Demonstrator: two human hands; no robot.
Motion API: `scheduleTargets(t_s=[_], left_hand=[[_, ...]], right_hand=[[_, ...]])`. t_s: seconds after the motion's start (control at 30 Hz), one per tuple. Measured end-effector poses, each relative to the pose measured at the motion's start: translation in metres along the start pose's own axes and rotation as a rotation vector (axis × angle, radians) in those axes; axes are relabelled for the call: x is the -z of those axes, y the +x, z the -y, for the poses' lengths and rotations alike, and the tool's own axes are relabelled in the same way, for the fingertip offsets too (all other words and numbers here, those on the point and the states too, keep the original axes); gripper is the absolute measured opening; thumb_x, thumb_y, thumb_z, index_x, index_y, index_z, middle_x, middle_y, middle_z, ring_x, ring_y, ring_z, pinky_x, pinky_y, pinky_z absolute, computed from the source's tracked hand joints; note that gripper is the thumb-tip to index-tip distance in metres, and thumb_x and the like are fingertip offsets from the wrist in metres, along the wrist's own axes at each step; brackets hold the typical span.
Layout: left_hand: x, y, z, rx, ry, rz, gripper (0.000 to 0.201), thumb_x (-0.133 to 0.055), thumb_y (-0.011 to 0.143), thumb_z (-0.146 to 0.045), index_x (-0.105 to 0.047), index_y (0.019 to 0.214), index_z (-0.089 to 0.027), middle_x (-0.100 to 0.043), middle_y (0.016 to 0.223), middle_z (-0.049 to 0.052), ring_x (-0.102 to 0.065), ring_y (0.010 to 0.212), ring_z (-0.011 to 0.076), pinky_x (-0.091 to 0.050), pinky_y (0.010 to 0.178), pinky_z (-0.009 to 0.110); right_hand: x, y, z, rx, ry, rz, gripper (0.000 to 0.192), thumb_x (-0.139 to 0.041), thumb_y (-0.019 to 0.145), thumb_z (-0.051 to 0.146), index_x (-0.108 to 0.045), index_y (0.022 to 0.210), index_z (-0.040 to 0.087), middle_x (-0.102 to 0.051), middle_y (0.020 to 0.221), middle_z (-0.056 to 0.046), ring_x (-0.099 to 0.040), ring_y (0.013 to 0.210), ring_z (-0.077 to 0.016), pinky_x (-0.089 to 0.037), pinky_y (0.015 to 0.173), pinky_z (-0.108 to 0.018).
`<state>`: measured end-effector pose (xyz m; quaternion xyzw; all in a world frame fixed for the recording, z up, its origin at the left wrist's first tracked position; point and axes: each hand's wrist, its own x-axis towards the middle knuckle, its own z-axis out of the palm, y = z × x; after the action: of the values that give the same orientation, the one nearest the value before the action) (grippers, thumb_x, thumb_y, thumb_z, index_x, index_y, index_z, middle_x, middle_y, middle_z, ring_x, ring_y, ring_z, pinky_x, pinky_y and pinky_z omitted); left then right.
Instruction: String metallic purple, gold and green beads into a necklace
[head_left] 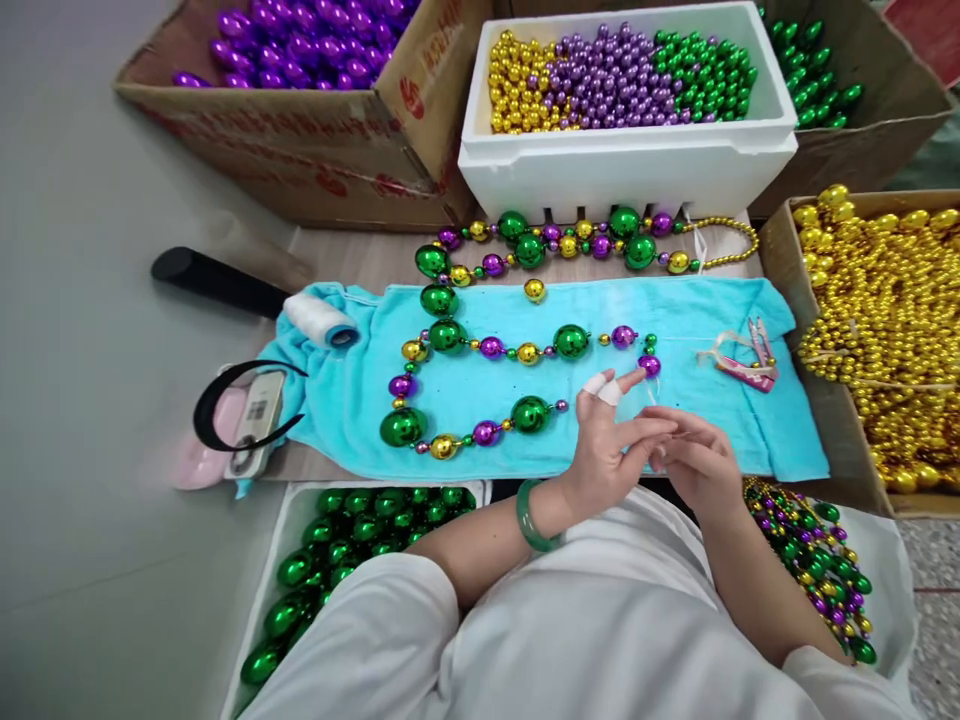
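Note:
My left hand (609,445), white tape on two fingers and a green bangle at the wrist, pinches with thumb and a finger. Its raised fingertip is at a purple bead (649,367) with small green beads (651,344) above it. My right hand (699,458) meets it fingertip to fingertip, also pinching. A thin white thread (654,392) runs from the purple bead toward both hands; the pinched part is barely visible. To the left, a bead strand (487,433) of green, gold and purple curves over the blue towel (480,390). Near its upper end lies another purple bead (623,336).
Behind the towel are a finished-looking necklace (568,246) and a white foam box (630,175) of small beads. Thread snips (750,370) lie right, a thread spool (319,318) left. Cardboard boxes hold purple beads (315,45) and gold bead strings (892,370). Green beads (367,525) fill a near-left box.

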<state>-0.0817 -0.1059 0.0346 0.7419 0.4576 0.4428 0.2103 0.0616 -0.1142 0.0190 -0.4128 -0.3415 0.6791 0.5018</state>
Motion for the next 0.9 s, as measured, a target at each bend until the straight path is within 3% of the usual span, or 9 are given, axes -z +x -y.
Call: scheduleTargets(t_s=[0.1,0.17,0.27,0.37,0.53,0.7,0.9], left_hand=[[0.007,0.002,0.010,0.016,0.013,-0.016,0.017,-0.057,0.089,-0.023,-0.074,0.092,-0.025,-0.054,0.137,0.008,-0.043,0.129,0.0253,-0.032,0.108,0.048],[0.012,0.004,0.017,-0.003,-0.040,0.012,0.017,-0.056,0.089,-0.022,-0.073,0.095,-0.022,-0.060,0.127,0.009,-0.052,0.121,0.0218,-0.040,0.104,0.043],[0.020,0.009,0.025,-0.074,-0.064,0.178,0.026,-0.048,0.093,-0.019,-0.066,0.112,-0.019,-0.065,0.117,0.010,-0.058,0.112,0.0179,-0.047,0.096,0.035],[0.027,0.018,0.028,-0.125,0.079,0.315,0.030,-0.044,0.095,-0.020,-0.062,0.118,-0.018,-0.068,0.105,0.010,-0.061,0.100,0.0173,-0.051,0.087,0.032],[0.030,0.030,0.027,-0.127,0.258,0.234,0.026,-0.044,0.095,-0.019,-0.069,0.103,-0.017,-0.067,0.088,0.007,-0.059,0.084,0.0165,-0.049,0.077,0.030],[0.030,0.035,0.023,0.014,0.239,0.183,0.026,-0.047,0.093,-0.017,-0.069,0.106,-0.016,-0.064,0.085,0.007,-0.058,0.081,0.0160,-0.048,0.075,0.029],[0.028,0.032,0.019,0.380,-0.211,0.179,0.023,-0.054,0.087,-0.019,-0.072,0.103,-0.017,-0.062,0.077,0.004,-0.058,0.072,0.0120,-0.046,0.062,0.022]], right_hand=[[-0.004,0.006,-0.003,-0.032,-0.051,-0.012,0.013,-0.072,0.070,0.028,-0.073,0.081,0.020,-0.058,0.055,0.001,-0.047,0.045,-0.0098,-0.036,0.041,-0.023],[-0.004,0.010,0.000,-0.008,-0.153,-0.049,0.011,-0.074,0.070,0.029,-0.071,0.072,0.019,-0.056,0.053,0.002,-0.042,0.043,-0.0072,-0.032,0.040,-0.021],[-0.002,0.014,0.010,0.030,-0.270,-0.031,0.012,-0.074,0.070,0.029,-0.070,0.067,0.018,-0.060,0.058,0.001,-0.039,0.044,-0.0060,-0.032,0.042,-0.022],[0.000,0.016,0.020,0.027,-0.311,0.016,0.012,-0.073,0.072,0.030,-0.070,0.068,0.018,-0.061,0.060,0.001,-0.038,0.045,-0.0060,-0.031,0.043,-0.022],[-0.001,0.020,0.025,0.069,-0.249,-0.060,0.011,-0.073,0.074,0.029,-0.071,0.075,0.018,-0.063,0.064,0.000,-0.037,0.046,-0.0054,-0.026,0.042,-0.021],[-0.004,0.026,0.030,0.198,-0.206,-0.290,0.012,-0.074,0.074,0.029,-0.071,0.076,0.018,-0.050,0.053,0.004,-0.035,0.047,-0.0058,-0.023,0.043,-0.021],[-0.009,0.026,0.034,0.134,-0.325,-0.364,0.016,-0.075,0.072,0.033,-0.072,0.075,0.017,-0.044,0.050,0.005,-0.028,0.045,-0.0050,-0.022,0.044,-0.022]])
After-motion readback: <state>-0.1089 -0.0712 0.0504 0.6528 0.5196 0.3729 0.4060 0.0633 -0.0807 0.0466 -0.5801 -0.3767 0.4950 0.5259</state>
